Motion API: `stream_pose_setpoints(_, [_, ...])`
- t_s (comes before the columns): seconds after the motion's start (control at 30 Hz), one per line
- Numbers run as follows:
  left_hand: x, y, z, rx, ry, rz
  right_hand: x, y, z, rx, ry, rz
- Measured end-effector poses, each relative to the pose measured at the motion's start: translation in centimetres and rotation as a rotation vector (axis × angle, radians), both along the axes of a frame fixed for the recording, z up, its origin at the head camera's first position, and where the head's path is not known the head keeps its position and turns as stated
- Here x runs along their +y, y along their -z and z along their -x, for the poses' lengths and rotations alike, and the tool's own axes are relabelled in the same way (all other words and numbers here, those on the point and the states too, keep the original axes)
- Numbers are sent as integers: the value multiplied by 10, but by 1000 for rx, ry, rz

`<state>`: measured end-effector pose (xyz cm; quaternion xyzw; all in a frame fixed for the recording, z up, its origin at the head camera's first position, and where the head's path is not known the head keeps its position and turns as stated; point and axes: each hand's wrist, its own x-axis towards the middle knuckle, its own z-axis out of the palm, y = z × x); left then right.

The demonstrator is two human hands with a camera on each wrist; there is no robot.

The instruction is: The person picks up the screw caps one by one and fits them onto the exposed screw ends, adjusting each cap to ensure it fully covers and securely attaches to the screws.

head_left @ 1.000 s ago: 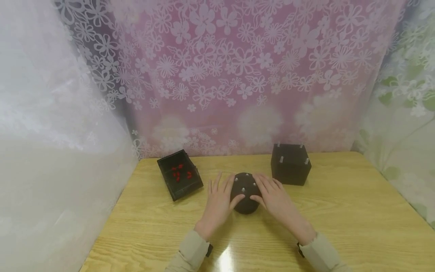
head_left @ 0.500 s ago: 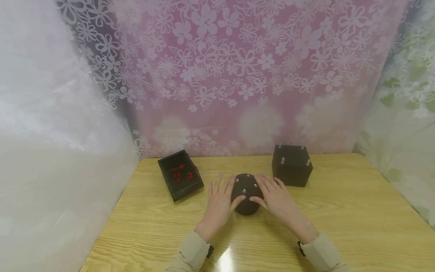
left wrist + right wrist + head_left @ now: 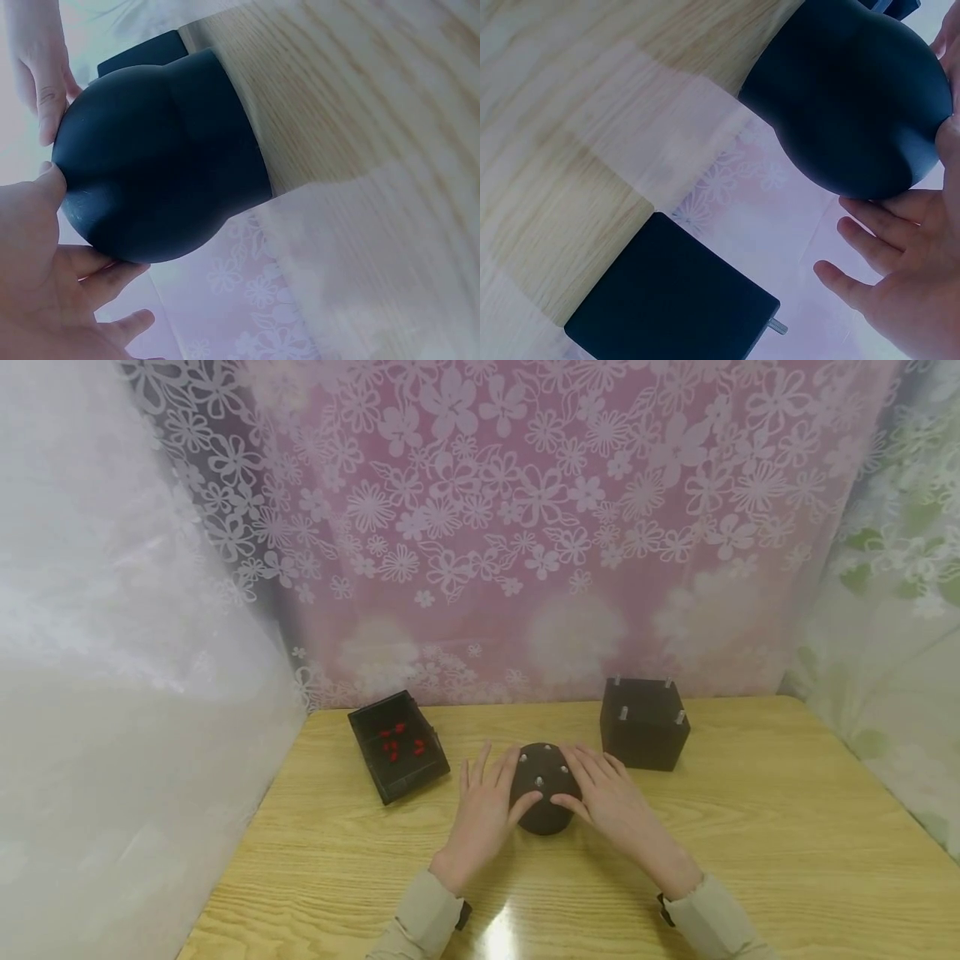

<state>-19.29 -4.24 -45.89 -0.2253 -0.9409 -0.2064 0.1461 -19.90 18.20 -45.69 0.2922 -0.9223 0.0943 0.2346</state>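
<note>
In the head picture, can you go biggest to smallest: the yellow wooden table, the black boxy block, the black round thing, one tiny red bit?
1. Yellow wooden table
2. Black boxy block and black round thing: unsure, because left hand and right hand partly cover the round thing
3. Tiny red bit

The right hand (image 3: 911, 266) laid two fingertips on a smooth, dark bulbous object (image 3: 862, 97) with a narrower base, on the wood-grain tabletop (image 3: 592, 112). Nearby stood a black box (image 3: 675, 292), a ridged metal peg (image 3: 778, 326) projecting from it, before flowered sheeting (image 3: 742, 184). A dark piece (image 3: 904, 7), possibly a tray, was mostly hidden.
</note>
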Motion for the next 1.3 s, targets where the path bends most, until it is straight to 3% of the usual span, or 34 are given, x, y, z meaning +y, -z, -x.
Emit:
stream_pose_setpoints(0.53, [2, -4, -1, -11, 13, 16, 3, 1, -3, 47, -10, -8])
stream_pose_setpoints(0.8, [-7, -9, 7, -32, 44, 19, 1, 0, -2, 36, -6, -12])
stream_pose_setpoints(0.9, [-15, -14, 10, -6, 63, 9, 1, 0, -2, 19, -2, -15])
stream_pose_setpoints(1.0, [-25, -21, 16, 80, 72, -55, 0, -1, -4, 5, 1, -12])
stream_pose_setpoints(1.13, [-44, -32, 27, 187, 28, -122, 0, -1, -4, -1, 6, -11])
stream_pose_setpoints(1.3, [-73, -49, 44, 197, -91, -146, 0, 0, -4, 11, 4, -6])
